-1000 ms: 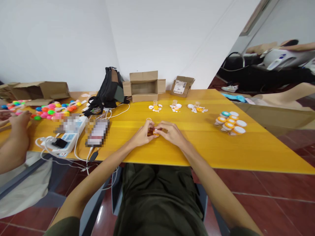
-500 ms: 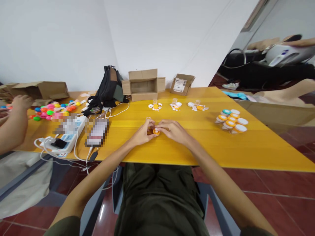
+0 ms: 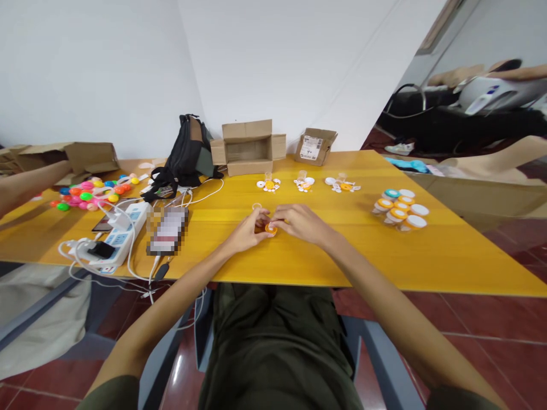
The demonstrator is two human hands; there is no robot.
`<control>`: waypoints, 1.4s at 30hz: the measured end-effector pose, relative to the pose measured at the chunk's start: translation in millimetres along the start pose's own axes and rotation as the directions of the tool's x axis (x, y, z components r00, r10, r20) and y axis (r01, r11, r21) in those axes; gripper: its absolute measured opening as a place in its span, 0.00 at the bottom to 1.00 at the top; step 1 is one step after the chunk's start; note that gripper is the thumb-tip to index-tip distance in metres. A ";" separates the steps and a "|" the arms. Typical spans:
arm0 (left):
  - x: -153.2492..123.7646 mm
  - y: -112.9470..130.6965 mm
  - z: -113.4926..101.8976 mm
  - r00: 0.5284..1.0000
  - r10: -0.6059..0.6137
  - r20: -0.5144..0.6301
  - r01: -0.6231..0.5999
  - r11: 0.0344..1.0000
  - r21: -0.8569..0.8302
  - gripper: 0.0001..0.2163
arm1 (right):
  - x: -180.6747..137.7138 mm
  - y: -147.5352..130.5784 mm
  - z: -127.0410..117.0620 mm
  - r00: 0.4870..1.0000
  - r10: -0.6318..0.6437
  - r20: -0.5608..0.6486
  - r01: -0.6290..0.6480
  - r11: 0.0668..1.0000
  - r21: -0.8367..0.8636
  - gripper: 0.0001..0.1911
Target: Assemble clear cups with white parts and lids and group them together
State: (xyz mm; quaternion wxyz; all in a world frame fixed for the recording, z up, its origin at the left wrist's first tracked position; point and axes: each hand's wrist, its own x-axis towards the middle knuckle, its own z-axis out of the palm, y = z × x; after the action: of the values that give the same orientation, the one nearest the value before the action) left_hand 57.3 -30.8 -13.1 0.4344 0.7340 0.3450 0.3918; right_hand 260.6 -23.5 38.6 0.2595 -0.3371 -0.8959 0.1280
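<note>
My left hand (image 3: 247, 230) and my right hand (image 3: 299, 223) meet at the middle of the yellow table (image 3: 427, 256). Both pinch a small orange-lidded jar (image 3: 270, 229) between their fingertips, low over the tabletop. A thin clear ring (image 3: 257, 206) lies on the table just beyond my left hand. Three small piles of white and orange parts (image 3: 303, 184) sit further back. A cluster of small jars with orange, white and teal lids (image 3: 399, 210) stands to the right.
A black backpack (image 3: 188, 152), an open cardboard box (image 3: 249, 147) and a smaller box (image 3: 315, 146) stand at the back. A power strip with cables (image 3: 119, 228) and a phone (image 3: 168, 230) lie left. Coloured balls (image 3: 88, 191) are far left, where another person's arm (image 3: 25, 182) reaches.
My hands stay together on the small jar, with slight finger movement. The other person's arm at the left has lifted off the table and moved back toward the cardboard box.
</note>
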 end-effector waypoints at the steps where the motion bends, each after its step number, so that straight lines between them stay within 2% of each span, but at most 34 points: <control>1: 0.0 0.6 -0.1 1.000 -0.002 0.002 0.002 1.000 0.002 0.23 | 0.8 -3.2 -1.7 0.999 0.020 0.033 -0.019 0.999 -0.038 0.09; 7: -0.2 3.9 -0.9 1.000 -0.010 0.010 0.009 1.000 0.029 0.21 | 8.1 -25.8 -10.8 0.964 0.183 0.194 -0.123 0.949 -0.289 0.11; 21: 1.1 2.0 -0.3 1.000 0.019 0.022 -0.020 0.999 0.034 0.19 | 20.5 -51.1 -18.9 0.878 0.400 0.263 -0.239 0.843 -0.482 0.16; 36: 0.8 5.8 -0.1 1.000 -0.014 0.025 0.012 0.998 0.069 0.19 | 24.8 -59.7 -20.2 0.834 0.467 0.293 -0.240 0.787 -0.568 0.22; 39: 0.7 7.5 -0.7 1.000 0.002 0.025 -0.004 0.996 0.093 0.18 | 22.9 -57.0 -23.7 0.835 0.463 0.298 -0.259 0.808 -0.530 0.22; 42: 0.7 7.9 -0.7 1.000 0.009 0.029 -0.011 0.995 0.098 0.18 | 20.3 -51.2 -29.0 0.875 0.371 0.310 -0.227 0.882 -0.414 0.15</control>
State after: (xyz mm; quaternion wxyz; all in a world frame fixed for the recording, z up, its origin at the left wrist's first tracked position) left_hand 58.4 -33.0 -5.6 0.4009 0.7617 0.3538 0.3660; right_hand 236.1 -46.2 91.1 -0.0097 -0.4847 -0.8725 0.0616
